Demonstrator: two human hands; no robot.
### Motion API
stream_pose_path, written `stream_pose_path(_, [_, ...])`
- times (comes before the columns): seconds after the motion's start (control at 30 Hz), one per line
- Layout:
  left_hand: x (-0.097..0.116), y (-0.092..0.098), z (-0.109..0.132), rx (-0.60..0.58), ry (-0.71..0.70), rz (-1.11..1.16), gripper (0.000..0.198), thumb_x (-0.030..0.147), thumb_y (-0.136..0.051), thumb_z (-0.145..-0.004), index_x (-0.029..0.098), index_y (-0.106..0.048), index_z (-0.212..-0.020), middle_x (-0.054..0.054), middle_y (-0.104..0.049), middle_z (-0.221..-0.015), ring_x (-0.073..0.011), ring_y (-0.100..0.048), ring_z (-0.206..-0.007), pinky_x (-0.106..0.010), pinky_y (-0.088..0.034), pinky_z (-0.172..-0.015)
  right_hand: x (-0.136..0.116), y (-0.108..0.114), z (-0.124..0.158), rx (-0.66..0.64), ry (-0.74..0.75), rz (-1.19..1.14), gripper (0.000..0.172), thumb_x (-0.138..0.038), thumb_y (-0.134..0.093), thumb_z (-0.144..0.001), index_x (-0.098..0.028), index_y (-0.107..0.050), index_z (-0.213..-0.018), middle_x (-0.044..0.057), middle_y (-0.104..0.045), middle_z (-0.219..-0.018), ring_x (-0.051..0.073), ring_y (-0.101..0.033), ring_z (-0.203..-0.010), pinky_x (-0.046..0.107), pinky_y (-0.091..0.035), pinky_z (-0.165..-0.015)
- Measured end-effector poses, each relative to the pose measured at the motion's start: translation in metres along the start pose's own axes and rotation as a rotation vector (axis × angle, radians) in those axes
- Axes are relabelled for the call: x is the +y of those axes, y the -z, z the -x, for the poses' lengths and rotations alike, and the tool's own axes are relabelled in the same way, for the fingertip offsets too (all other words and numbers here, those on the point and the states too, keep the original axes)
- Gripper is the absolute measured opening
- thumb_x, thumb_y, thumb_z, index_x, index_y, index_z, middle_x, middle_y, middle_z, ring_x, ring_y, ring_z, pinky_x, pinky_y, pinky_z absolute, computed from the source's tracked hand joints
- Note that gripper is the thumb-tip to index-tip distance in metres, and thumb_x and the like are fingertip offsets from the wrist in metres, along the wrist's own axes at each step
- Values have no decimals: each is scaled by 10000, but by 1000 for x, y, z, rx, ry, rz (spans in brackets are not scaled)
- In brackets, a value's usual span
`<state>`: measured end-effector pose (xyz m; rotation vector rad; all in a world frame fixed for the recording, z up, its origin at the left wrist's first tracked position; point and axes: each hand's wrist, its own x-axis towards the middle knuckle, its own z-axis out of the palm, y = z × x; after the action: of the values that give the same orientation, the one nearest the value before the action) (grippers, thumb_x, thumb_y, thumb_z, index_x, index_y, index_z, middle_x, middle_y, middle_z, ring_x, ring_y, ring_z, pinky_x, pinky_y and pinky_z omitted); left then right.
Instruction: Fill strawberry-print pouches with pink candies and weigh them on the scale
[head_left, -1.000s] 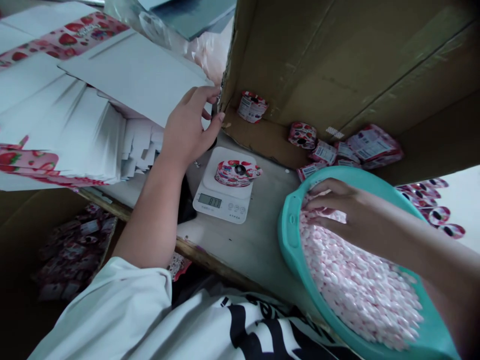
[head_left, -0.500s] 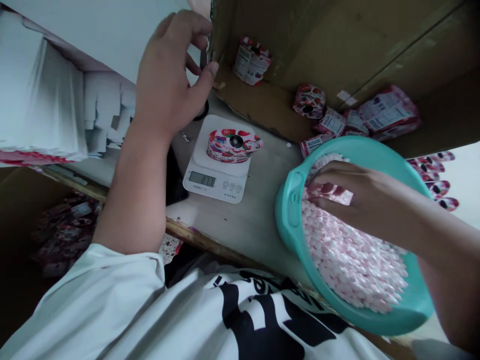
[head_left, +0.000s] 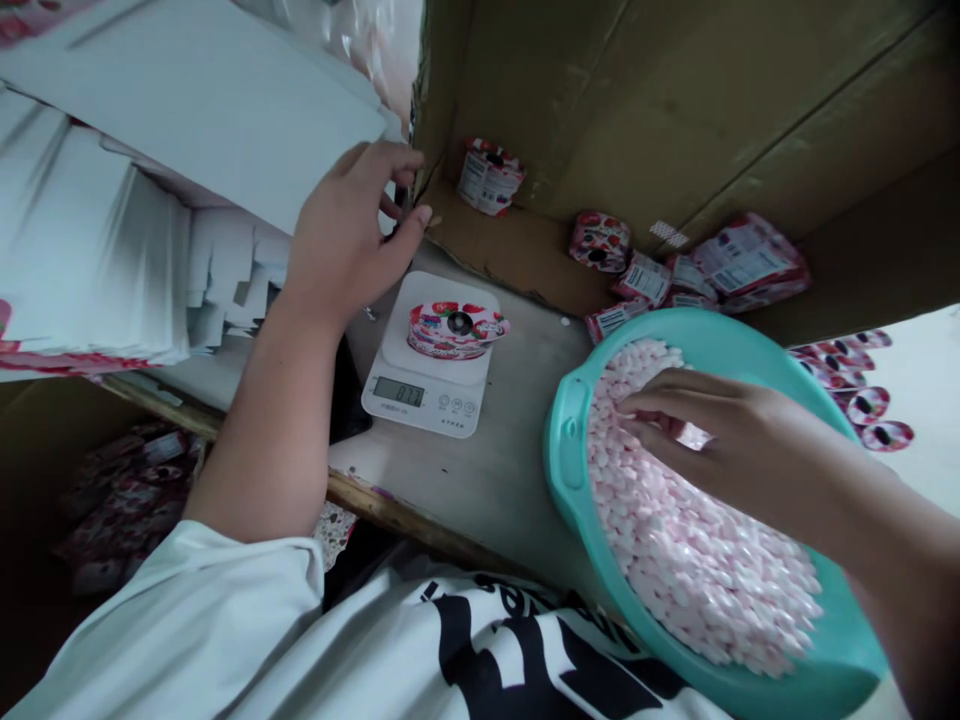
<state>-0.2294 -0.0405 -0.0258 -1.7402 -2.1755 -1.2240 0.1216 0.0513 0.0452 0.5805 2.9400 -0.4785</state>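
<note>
Presently curling right hand [head_left: 709,420] over pink pellets [head_left: 697,565] in basin [head_left: 564,445], closure/hold indiscernible, poising left hand [head_left: 352,225] half-open, seemingly empty, beside carton [head_left: 637,100], near packet [head_left: 442,342] on scale [head_left: 435,395].

i had a teal basin [head_left: 568,435] on my right, round-edged, with a grip moulded into its left rim. inside it i saw a thick heap of small, glossy, pale pink pieces [head_left: 705,570], loose, leaving the far wall bare. to the basin's left, on the platform of my flat white scale [head_left: 457,428], sat a strawberry-printed pouch [head_left: 442,343], plump, its dark round spot facing up. the display showed me the digits 877.
</note>
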Motion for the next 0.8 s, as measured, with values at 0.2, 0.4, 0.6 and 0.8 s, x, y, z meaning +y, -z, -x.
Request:
stream_pose_path(0.2, [-9, -5, -2, -43, 33, 23, 408, 549, -576, -885, 296, -538, -1202, -44, -624, -1191, -220, -635, -835, -478, -502, -836, -12, 42, -31, 206, 162, 61, 176, -273, -523, -963, -256, -697, -942, 51, -712, -965, 204, -668, -805, 361, -526, -749])
stream_pose_path(0.4, [-14, -9, 0, -94, 35, 68, 405, 534, -468, -940, 288, -505, -1261, -7, -638, -1184, -245, -594, -1078, -486, -438, -945, -46, 37, -111, 140, 244, -85, 151, -202, -593, -892, -224, -739, -929, 12, -703, -913, 166, -640, -802, 281, -483, -727])
stream_pose_path(0.6, [-20, -8, 0, -44, -8, 75, 394, 562, -482, -926, 309, -547, -1221, -3, -665, -1141, -231, -607, -1057, -467, -474, -899, -58, 17, -147, 50, 219, -258, 116, -204, -651, -858, -192, -756, -903, 11, -688, -880, 131, -597, -741, 226, -441, -663])
stream_pose_path(0.8, [-14, -7, 0, -42, -25, 78, 394, 541, -488, -923, 298, -569, -1222, -16, -663, -1177, -236, -638, -1024, -461, -502, -896, -62, 19, -140, 116, 242, -217, 152, -237, -620, -884, -183, -759, -918, 34, -682, -911, 157, -603, -786, 251, -451, -702])
